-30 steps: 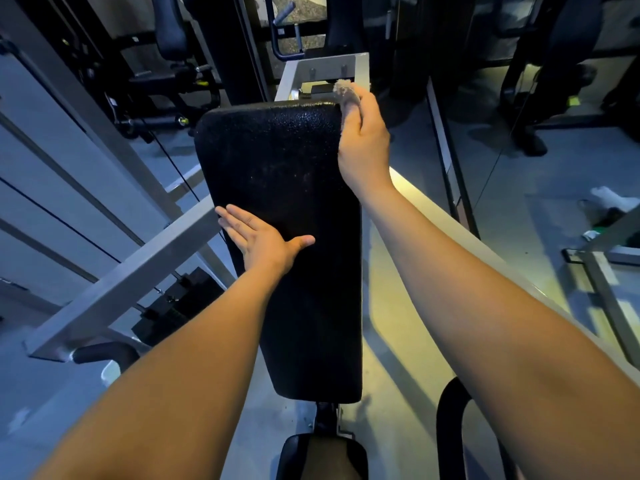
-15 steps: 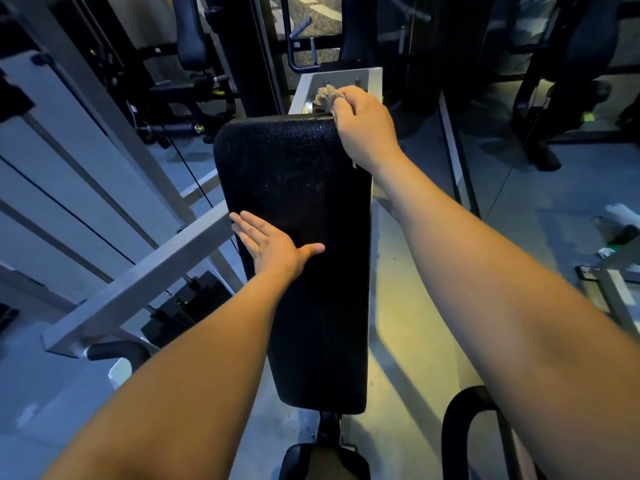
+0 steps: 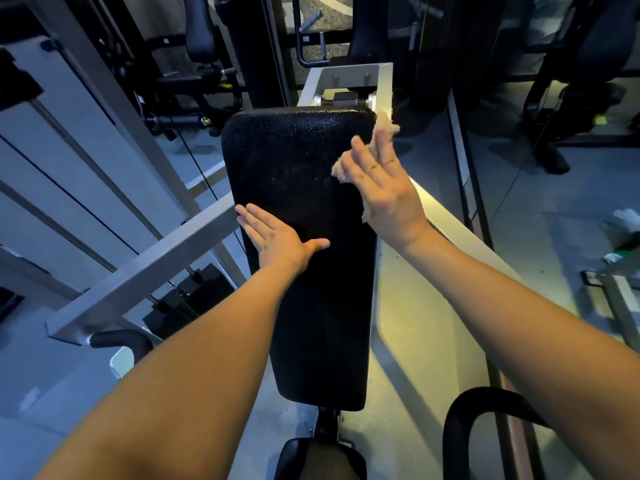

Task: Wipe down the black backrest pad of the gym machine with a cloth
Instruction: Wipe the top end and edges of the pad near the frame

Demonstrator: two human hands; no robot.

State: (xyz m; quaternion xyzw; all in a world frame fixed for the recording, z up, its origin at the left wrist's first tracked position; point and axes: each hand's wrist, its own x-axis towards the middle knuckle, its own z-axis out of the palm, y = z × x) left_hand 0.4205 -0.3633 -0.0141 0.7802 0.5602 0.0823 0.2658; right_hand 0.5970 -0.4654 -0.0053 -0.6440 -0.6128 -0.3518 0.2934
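A grey square-section metal beam (image 3: pixel 138 271) is slanting across the left side. A black weight stack (image 3: pixel 187 303) is sitting below it, and a thin black cable (image 3: pixel 86 216) is running diagonally past. A grey bolted metal bracket (image 3: pixel 346 76) is standing at the far end. A black curved tube (image 3: pixel 460 420) is arching up at lower right. Another black exercise machine (image 3: pixel 197 36) is standing beyond on the grey floor (image 3: pixel 554 220), where something white and crumpled (image 3: pixel 627 216) is lying.

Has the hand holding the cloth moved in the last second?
Yes. The right hand with the cloth has slid from the top right corner of the backrest pad down along its right edge, toward the person.
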